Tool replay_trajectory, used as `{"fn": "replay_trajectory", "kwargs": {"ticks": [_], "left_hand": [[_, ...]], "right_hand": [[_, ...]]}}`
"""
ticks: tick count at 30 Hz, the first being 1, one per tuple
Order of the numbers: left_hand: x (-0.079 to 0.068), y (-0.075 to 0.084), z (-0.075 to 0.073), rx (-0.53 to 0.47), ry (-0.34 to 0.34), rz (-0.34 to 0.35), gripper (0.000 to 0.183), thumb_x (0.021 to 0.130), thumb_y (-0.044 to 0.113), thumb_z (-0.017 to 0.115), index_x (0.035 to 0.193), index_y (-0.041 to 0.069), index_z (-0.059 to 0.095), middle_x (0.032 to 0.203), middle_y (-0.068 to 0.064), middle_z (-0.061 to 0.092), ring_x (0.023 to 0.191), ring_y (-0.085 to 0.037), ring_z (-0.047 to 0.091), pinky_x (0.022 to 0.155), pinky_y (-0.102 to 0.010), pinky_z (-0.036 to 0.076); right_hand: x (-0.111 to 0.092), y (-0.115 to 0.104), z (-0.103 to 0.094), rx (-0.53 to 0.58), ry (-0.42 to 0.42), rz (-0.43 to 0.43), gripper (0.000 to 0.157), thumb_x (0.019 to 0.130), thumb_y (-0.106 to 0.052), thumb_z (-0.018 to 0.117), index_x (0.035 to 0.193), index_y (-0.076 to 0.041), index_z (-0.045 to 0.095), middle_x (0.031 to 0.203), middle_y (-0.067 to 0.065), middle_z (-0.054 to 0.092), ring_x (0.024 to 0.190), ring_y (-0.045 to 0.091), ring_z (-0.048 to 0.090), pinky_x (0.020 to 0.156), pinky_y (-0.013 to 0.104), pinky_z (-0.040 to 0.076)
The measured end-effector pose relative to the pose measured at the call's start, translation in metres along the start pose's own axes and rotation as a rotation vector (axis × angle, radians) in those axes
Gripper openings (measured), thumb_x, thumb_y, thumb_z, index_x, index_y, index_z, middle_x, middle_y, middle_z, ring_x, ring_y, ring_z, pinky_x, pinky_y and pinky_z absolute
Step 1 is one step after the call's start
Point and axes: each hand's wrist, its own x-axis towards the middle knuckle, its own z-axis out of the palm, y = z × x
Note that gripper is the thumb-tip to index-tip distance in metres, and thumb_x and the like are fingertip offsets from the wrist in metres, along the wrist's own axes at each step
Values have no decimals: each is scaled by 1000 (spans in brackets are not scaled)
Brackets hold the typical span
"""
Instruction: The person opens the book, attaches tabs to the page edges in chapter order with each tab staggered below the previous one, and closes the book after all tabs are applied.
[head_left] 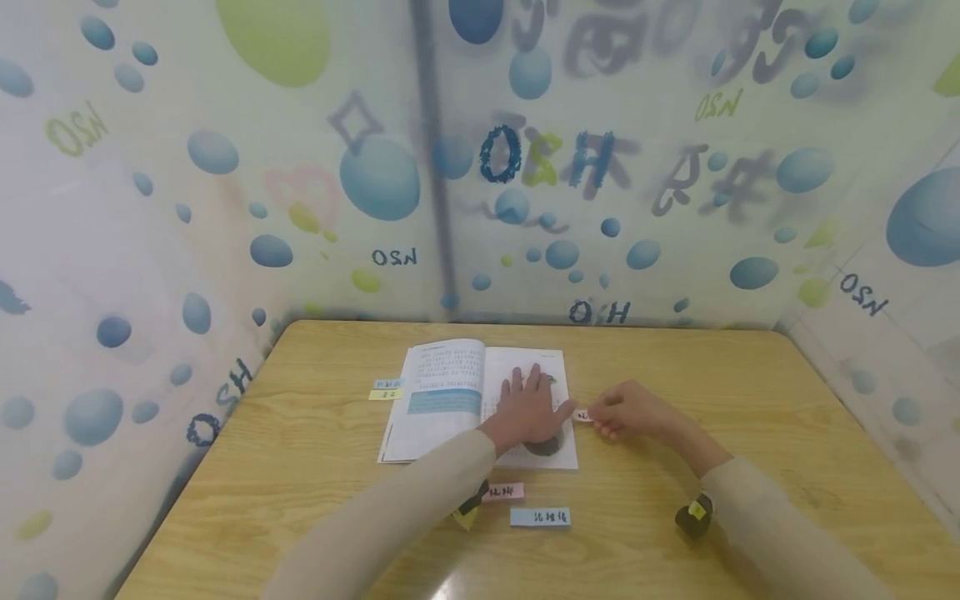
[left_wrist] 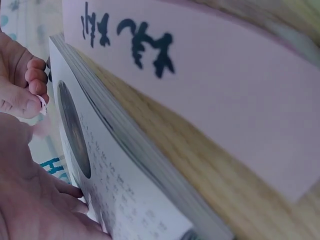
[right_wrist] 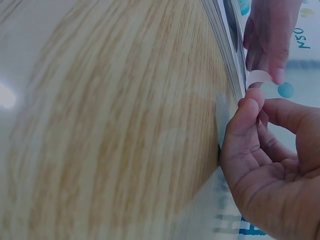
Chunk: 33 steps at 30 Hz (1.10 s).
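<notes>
An open book [head_left: 431, 435] lies on the wooden table. My left hand [head_left: 528, 408] rests on its right page with the fingers spread, the thumb reaching past the page's right edge. Just outside that edge, my right hand [head_left: 630, 410] pinches a small pale pink sticky tab [head_left: 581, 415] with handwriting on it. In the right wrist view the tab [right_wrist: 258, 76] bends in a curve between my right fingertips and the left thumb. Whether the left thumb touches the tab, I cannot tell.
A blue tab [head_left: 388, 384] and a yellow tab [head_left: 386, 395] stick out from the book's left edge. Nearer me lie a pink strip [head_left: 510, 491] and a blue strip [head_left: 540, 517], both handwritten. Something yellow [head_left: 465, 521] is partly hidden by my left sleeve. Patterned sheets enclose the table.
</notes>
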Motion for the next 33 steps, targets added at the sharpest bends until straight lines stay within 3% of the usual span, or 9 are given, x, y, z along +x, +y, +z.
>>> {"fn": "replay_trajectory", "kwargs": {"ticks": [8, 33], "left_hand": [[2, 1, -1, 0, -10, -13, 75, 107, 57, 18, 160, 4, 27, 167, -13, 15, 151, -37, 10, 121, -50, 10], [4, 3, 3, 130, 5, -7, 74, 104, 51, 48, 159, 5, 28, 167, -13, 18, 150, -39, 17, 119, -49, 18]], "right_hand": [[-1, -3, 0, -10, -5, -3, 18, 101, -8, 62, 104, 7, 71, 82, 9, 68, 70, 15, 62, 63, 28, 56], [-4, -2, -1, 14, -13, -5, 18, 99, -7, 64, 104, 9, 69, 82, 11, 67, 70, 17, 63, 63, 29, 57]]}}
